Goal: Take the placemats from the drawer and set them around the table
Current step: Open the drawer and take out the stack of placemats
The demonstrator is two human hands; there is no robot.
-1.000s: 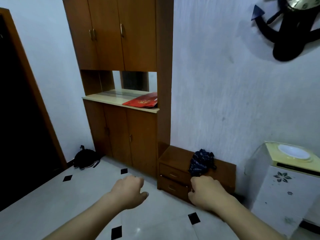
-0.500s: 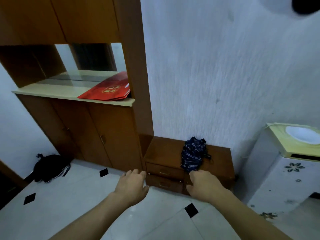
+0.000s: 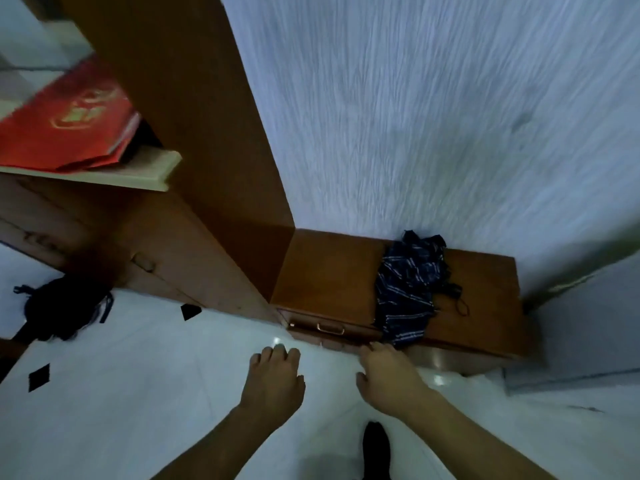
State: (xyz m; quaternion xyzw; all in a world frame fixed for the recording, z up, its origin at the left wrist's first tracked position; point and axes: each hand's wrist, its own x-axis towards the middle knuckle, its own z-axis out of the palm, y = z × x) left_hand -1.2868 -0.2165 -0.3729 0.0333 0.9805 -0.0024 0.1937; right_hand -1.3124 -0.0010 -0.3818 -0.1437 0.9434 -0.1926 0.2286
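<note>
A low brown wooden chest stands against the white wall. Its top drawer is closed and has a brass handle. No placemats are visible. My left hand hovers over the floor just in front of the drawer, fingers loosely apart, holding nothing. My right hand reaches toward the drawer front below the hanging cloth, fingers spread and empty; its fingertips are at or near the drawer edge.
A dark blue striped cloth drapes over the chest top and front. A tall wooden cabinet stands at left with a red bag on its shelf. A black bag lies on the tiled floor. A white appliance stands at right.
The view has moved closer and tilted down onto the low chest. Both hands have advanced toward the drawer front and their fingers have spread.
</note>
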